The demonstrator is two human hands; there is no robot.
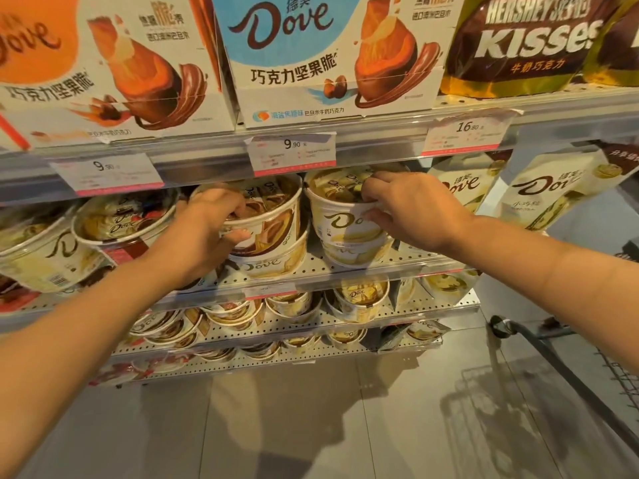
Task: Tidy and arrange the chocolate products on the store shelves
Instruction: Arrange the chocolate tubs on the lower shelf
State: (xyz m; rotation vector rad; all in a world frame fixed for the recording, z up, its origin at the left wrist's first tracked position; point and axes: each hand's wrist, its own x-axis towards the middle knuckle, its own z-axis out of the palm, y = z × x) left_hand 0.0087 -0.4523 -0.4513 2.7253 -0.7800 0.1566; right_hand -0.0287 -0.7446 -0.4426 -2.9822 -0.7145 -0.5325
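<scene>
Both hands are at the middle shelf (363, 262), each on a stacked Dove tub. The left hand (207, 229) grips the brown-swirl tub (273, 216) at its near-left rim, fingers curled over the lid edge and thumb pressed on the side wall; this tub sits on top of a second tub (276, 262) of which only the lower wall and the Dove lettering show. Through its clear lid, wrapped Dove pieces are visible. The right hand (411, 212) holds the cream-and-yellow tub (340, 216) just to the right, fingers hooked over the far-right part of the rim and thumb against the wall; wrapped pieces also show through its lid, and it too rests on a lower tub (349, 254). The two held tubs stand side by side, nearly touching. To the left on the same shelf, further tubs (121, 219) lie tilted with lids facing out, filled with wrapped pieces. To the right stand two white Dove pouches (553, 195). The upper shelf carries an orange Dove carton (103, 70), a blue Dove carton (311, 57) and a Hershey's Kisses bag (518, 46), with price tags (294, 153) on the rail beneath. Lower shelves hold more Dove tubs (359, 299) in rows. A trolley frame (553, 357) stands on the floor at right.
</scene>
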